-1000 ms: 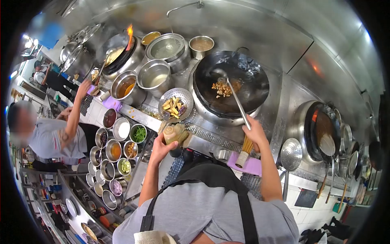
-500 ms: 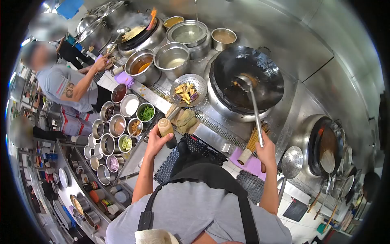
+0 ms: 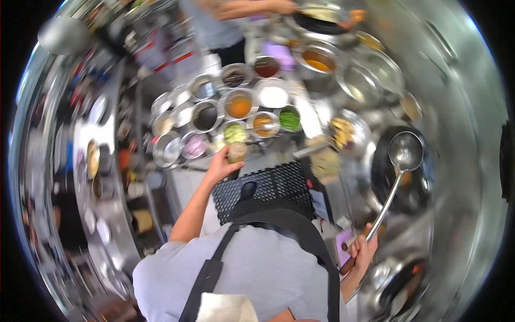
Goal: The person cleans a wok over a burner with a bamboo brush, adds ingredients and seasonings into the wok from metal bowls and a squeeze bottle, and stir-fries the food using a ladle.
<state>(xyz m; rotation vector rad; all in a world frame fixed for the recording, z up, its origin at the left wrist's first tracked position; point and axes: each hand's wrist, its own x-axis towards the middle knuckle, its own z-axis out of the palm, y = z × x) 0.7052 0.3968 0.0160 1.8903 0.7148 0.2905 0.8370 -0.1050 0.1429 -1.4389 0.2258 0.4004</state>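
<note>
My left hand (image 3: 219, 167) is wrapped round a squeeze bottle (image 3: 236, 153) with a pale upper part, held beside the ingredient bowls. In my right hand (image 3: 362, 251) is the handle of a long metal ladle (image 3: 406, 152), its round bowl over the dark wok (image 3: 383, 180). A little brownish food shows at the wok's bottom, partly behind the ladle. Left of the wok sits a perforated strainer (image 3: 363, 131) with fried yellow and purple pieces (image 3: 341, 132) in it. Motion blurs much of the view.
Several metal bowls stand left, among them chopped greens (image 3: 289, 119), a white bowl (image 3: 273, 94) and an orange one (image 3: 238, 106). Pots (image 3: 318, 60) line the back. A co-worker's arm (image 3: 252, 9) reaches over another wok. A purple cloth (image 3: 344, 248) lies near my right hand.
My head has turned left, so the bowls now lie ahead of me and the wok to the right. The ladle has risen out of the wok's bottom. The bottle stays in my left hand.
</note>
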